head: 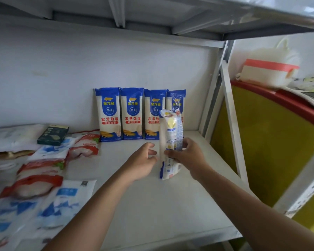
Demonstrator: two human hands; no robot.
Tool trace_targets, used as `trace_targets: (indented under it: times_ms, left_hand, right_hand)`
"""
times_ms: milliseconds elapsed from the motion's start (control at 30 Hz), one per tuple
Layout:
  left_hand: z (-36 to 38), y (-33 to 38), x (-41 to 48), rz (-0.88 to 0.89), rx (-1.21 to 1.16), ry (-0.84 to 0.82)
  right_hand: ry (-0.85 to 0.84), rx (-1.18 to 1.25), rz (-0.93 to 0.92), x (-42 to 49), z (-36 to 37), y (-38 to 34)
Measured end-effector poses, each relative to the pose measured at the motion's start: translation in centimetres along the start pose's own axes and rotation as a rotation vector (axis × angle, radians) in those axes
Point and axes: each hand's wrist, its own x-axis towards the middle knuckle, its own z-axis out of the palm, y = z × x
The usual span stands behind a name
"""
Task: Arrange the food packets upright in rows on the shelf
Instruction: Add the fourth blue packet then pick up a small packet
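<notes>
Right hand (pixel 187 156) clasped the packet (pixel 170 129) mid-body before the back row (pixel 132 113), left hand (pixel 141 160) relaxed; it looked light, tippy.

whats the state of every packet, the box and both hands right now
row of four blue noodle packets, standing upright side by side
yellow-and-white packet, upright, held in front of the row
right hand, gripping that packet
left hand, open, beside the packet
red-and-white packets, lying flat
blue-and-white packets, lying flat
dark box, lying flat
</notes>
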Motion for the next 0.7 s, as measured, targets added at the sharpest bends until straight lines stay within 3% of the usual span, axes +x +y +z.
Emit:
trace_targets:
  times_ms: [367,533,700]
  left_hand:
    - [-0.7,-0.7,0.6,-0.031,-0.257,0.32]
    - [-0.9,-0.6,0.6,-0.038,-0.315,0.395]
    - [-0.9,-0.4,0.2,0.0,-0.296,0.411]
  right_hand:
    - [-0.11,-0.036,-0.223,-1.7,3.5,-0.7]
    - [0.001,-0.061,-0.315,-1.7,3.9,-0.8]
    - [-0.004,-0.17,-0.384,-2.1,4.2,-0.2]
